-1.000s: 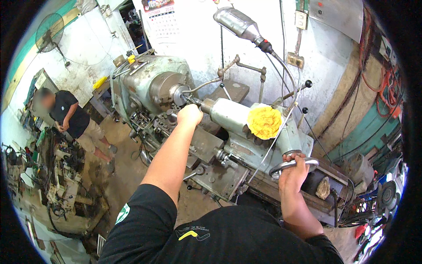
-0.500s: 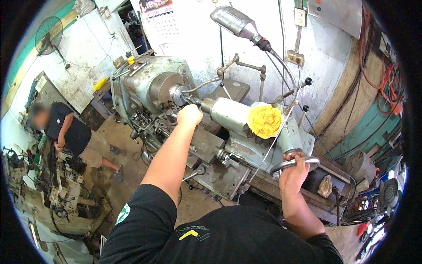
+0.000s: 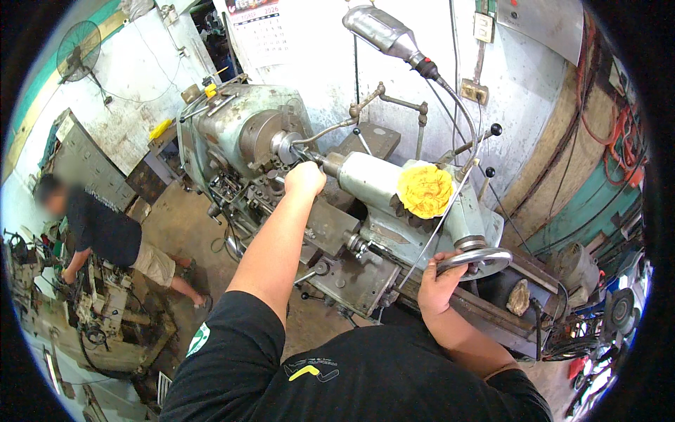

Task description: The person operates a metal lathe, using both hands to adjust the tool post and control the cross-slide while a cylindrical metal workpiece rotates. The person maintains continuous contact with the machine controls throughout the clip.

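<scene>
On a grey-green metal lathe (image 3: pixel 211 126), my left hand (image 3: pixel 304 180) is closed just below the drill bit (image 3: pixel 314 156) that runs between the workpiece in the chuck (image 3: pixel 261 138) and the tailstock (image 3: pixel 369 176). Whatever its fingers grip is hidden behind the fist. At the tailstock's right end, my right hand (image 3: pixel 437 285) grips the left side of the rim of a shiny handwheel (image 3: pixel 496 259). A crumpled yellow cloth (image 3: pixel 425 191) rests on top of the tailstock. From behind, a bent coolant pipe (image 3: pixel 327 133) reaches toward the workpiece.
A lamp (image 3: pixel 380 29) on a flexible neck hangs above the tailstock. The tool carriage (image 3: pixel 330 228) lies below my left forearm. A stone-like lump (image 3: pixel 519 297) sits on the bed at right. Another person (image 3: pixel 105 225) stands at a machine on the left.
My right hand has shifted left along the handwheel's rim, from its near middle to its left side. My left hand stays nearly in place. The other person at left has changed posture, leg farther right.
</scene>
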`<state>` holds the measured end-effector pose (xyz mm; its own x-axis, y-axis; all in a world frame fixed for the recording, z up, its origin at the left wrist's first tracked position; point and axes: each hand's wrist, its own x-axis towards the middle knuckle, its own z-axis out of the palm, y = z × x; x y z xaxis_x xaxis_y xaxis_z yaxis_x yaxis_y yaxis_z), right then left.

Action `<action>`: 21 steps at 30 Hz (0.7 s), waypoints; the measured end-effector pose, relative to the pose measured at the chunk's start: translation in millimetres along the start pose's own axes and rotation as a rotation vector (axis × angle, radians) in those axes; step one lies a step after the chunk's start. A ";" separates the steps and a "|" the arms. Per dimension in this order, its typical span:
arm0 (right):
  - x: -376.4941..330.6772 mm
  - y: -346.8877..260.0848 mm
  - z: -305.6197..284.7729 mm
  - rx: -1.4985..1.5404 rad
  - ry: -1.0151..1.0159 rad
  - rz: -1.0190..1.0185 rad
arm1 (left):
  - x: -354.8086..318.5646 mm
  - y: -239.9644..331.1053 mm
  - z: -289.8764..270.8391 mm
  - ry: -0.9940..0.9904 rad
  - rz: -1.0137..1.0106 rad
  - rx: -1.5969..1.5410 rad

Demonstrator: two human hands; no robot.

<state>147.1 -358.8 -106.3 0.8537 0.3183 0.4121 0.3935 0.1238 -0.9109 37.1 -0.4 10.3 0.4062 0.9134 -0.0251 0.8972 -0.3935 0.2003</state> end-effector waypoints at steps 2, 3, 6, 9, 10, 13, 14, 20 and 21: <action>-4.1 8.2 -0.5 -0.001 -0.038 -0.005 | -1.3 -0.1 -0.9 0.006 -0.001 -0.008; -5.4 10.5 -0.8 0.006 -0.035 0.005 | -2.2 -0.2 -1.3 0.011 0.000 -0.012; -5.5 13.3 -2.7 -0.027 -0.043 -0.006 | -4.0 0.5 -2.1 0.008 0.003 -0.011; -5.1 13.9 -2.2 -0.026 -0.044 -0.011 | -4.0 1.2 -2.9 -0.002 -0.009 -0.016; -5.1 14.4 -1.7 0.016 -0.033 0.011 | -3.9 1.4 -3.1 -0.004 -0.014 -0.020; -5.0 15.9 -0.3 0.052 -0.023 0.027 | -4.0 1.3 -3.9 0.001 -0.004 -0.013; -4.8 16.4 0.0 0.011 -0.029 -0.005 | -4.3 1.3 -4.2 0.002 -0.005 -0.018; -5.7 14.6 0.5 0.079 -0.024 0.028 | -6.3 1.6 -5.4 -0.008 -0.018 -0.028; -5.8 14.1 0.6 0.083 -0.023 0.028 | -6.5 1.6 -5.2 -0.008 -0.019 -0.027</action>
<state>147.5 -358.3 -121.6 0.8558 0.3438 0.3865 0.3388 0.1921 -0.9210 35.0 -6.4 15.8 0.3906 0.9198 -0.0369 0.8999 -0.3731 0.2257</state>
